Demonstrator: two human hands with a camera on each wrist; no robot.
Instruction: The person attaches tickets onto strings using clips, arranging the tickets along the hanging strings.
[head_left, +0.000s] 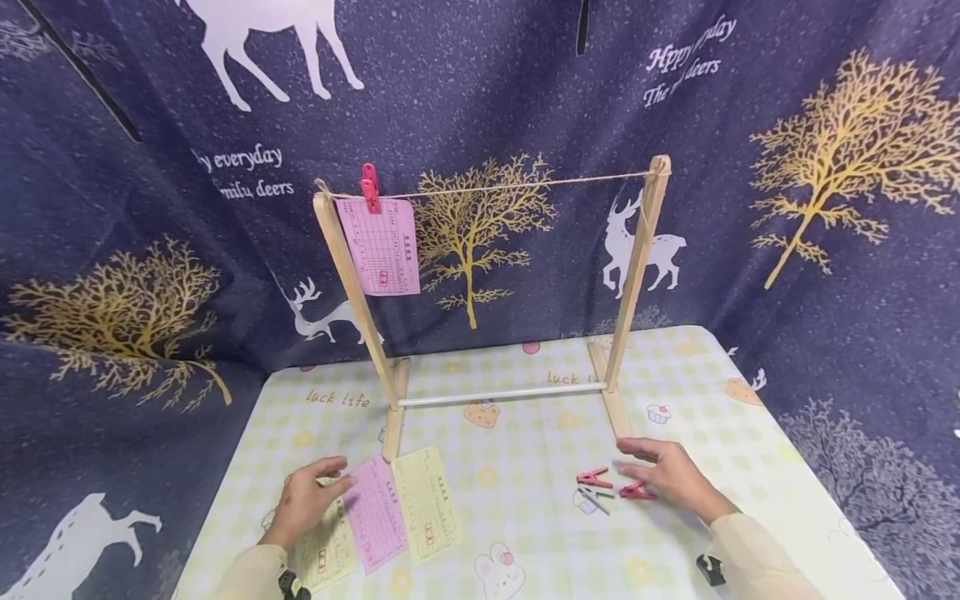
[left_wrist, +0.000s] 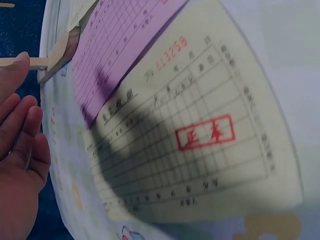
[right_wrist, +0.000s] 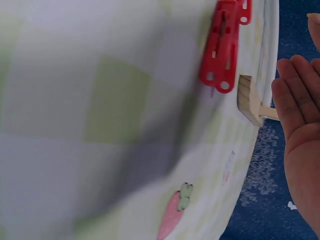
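Note:
My left hand (head_left: 307, 500) hovers over a yellow printed slip (head_left: 324, 546), its fingers relaxed and nothing in them. Beside that slip lie a pink slip (head_left: 378, 512) and a second yellow slip (head_left: 427, 504). In the left wrist view, a red stamp shows on the nearest yellow slip (left_wrist: 205, 160). My right hand (head_left: 667, 473) is held with loose, empty fingers by two red clothespins (head_left: 637, 492) and a grey clothespin (head_left: 594, 500). Another pink slip (head_left: 382, 250) hangs from the string (head_left: 495, 187), clipped by a red clothespin (head_left: 371, 190).
A wooden frame stands at the back, with a left post (head_left: 356, 292), a right post (head_left: 633, 283) and a white crossbar (head_left: 502, 395) low between them. Its feet rest on a checked tablecloth (head_left: 540, 525). Behind hangs a dark blue curtain (head_left: 480, 100) printed with deer and trees.

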